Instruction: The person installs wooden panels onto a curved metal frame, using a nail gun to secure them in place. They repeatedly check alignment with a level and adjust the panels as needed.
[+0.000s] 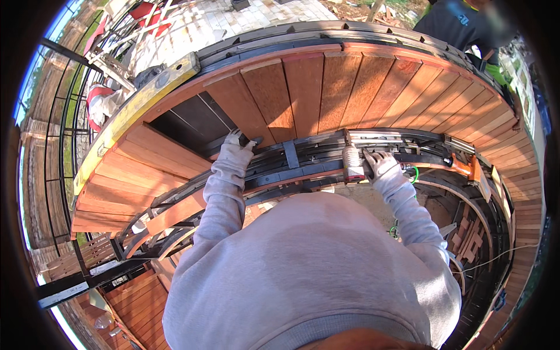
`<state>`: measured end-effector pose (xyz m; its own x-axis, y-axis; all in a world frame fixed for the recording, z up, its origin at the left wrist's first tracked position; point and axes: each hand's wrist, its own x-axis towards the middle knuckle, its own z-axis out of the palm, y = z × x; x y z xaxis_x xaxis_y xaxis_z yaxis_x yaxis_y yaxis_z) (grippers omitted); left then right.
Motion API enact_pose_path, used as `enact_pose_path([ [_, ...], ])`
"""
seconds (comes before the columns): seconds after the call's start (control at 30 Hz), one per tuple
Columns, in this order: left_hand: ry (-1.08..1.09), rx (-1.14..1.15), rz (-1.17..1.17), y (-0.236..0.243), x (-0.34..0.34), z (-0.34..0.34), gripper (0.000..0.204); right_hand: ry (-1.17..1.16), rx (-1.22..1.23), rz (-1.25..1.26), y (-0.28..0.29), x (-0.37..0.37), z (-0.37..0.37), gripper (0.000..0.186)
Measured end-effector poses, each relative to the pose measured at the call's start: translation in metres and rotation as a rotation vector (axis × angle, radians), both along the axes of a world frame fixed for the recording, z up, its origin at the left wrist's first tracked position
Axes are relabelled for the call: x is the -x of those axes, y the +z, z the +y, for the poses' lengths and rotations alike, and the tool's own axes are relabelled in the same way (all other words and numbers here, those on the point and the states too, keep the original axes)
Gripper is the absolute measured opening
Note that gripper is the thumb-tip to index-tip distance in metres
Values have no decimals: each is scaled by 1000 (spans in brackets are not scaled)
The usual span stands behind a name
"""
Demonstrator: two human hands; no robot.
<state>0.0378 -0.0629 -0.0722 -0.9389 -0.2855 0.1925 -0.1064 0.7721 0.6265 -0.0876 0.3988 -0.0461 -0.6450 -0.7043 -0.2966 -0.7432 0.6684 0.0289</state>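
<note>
My left hand (234, 150), in a pale work glove, is closed around a small dark thing (252, 142) I cannot make out, at the inner edge of the reddish-brown planks (303, 87). Beside it, a gap in the planking shows dark panels (189, 122). My right hand (383, 166), also gloved, is curled round the dark handle of what looks like a nail gun (353, 162) with a pale ribbed body. The tool is over the curved inner metal rail, and a green hose (415, 174) shows beside my wrist. My fingers hide much of the handle.
A yellow spirit level (169, 80) lies along the outer curve at left. An orange tool (473, 169) rests on the rail at right. Wood offcuts (468, 239) lie below. A person in dark clothes (452, 26) stands beyond the far right edge.
</note>
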Motion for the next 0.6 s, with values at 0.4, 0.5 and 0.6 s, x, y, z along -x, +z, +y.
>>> enact_pose_path([
  [0.4,21,69,-45,22,-10,6,48,-123,742,23,109,-64,-79,38],
  [0.5,-32,49,-93,9,-3,-2,47,-79,861,-30,150,-93,-119,47],
  [0.6,-92,-9,-108,22,-2,-5,46,-182,848,-159,165,-107,-161,54],
])
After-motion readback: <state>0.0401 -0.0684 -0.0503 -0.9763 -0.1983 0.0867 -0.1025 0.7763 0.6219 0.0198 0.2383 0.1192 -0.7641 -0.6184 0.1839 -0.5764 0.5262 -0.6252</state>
